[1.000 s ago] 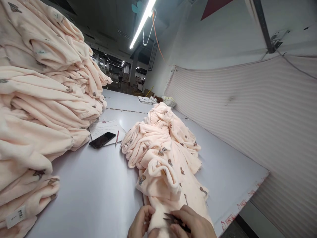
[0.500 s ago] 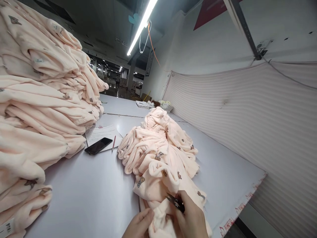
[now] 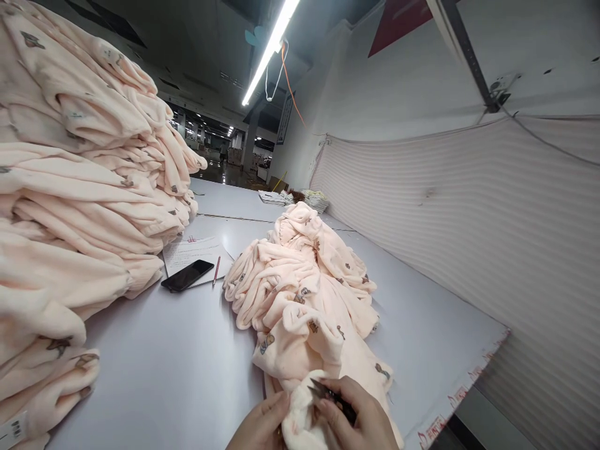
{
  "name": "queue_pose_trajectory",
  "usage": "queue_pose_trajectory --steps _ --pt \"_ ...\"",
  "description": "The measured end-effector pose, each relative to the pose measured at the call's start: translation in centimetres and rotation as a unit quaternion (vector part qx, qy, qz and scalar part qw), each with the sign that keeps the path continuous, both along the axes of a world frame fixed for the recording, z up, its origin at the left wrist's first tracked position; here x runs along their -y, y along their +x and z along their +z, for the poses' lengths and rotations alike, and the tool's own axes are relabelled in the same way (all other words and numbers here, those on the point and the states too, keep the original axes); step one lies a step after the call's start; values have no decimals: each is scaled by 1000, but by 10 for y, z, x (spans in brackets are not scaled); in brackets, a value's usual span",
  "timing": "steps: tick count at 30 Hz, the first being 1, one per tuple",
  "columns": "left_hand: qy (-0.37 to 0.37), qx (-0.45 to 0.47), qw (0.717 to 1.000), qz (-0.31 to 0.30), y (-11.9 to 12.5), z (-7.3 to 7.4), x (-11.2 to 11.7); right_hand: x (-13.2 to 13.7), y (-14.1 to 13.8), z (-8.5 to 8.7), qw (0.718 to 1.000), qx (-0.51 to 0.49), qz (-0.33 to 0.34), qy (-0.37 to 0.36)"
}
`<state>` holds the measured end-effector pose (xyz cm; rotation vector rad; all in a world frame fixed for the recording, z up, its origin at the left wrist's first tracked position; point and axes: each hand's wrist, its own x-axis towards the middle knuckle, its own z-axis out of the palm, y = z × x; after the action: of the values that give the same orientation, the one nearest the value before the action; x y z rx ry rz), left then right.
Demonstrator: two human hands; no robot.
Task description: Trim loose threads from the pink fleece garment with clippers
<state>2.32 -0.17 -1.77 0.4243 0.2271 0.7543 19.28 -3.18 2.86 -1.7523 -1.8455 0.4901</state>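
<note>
Left hand (image 3: 262, 425) pinching fleece garment (image 3: 304, 306), right hand (image 3: 360, 419) gripping snips (image 3: 328, 395)

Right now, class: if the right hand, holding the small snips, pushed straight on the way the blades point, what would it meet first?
The right hand aims the snips up and left. Their tips already sit at the fold of pink fleece garment pinched by the left hand, so the fleece comes first, though depth is hard to judge.

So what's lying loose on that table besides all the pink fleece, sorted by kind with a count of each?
Phones: 1, a black phone lying on the paper.
Paper sheets: 1, a written sheet beside the tall fleece stack.
Pens: 1, a red pen at the sheet's edge.
Thread snips: 1, dark snips in the right hand.
Total: 4
</note>
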Motion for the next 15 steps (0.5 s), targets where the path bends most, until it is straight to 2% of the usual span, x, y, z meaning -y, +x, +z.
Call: queue_pose_trajectory --steps 5,8,10,13,15 --pt "17 -39 999 29 3 -4 -1 6 4 2 1000 4 4 11" --pt "26 -73 997 21 4 2 -2 11 5 9 998 50 42 9" --pt "45 -96 994 25 4 10 -5 13 5 13 998 55 31 22" --pt "102 -164 979 57 8 20 -17 19 8 10 997 -8 -19 68" --pt "126 -204 968 73 17 23 -31 26 8 1 995 -48 -19 84"
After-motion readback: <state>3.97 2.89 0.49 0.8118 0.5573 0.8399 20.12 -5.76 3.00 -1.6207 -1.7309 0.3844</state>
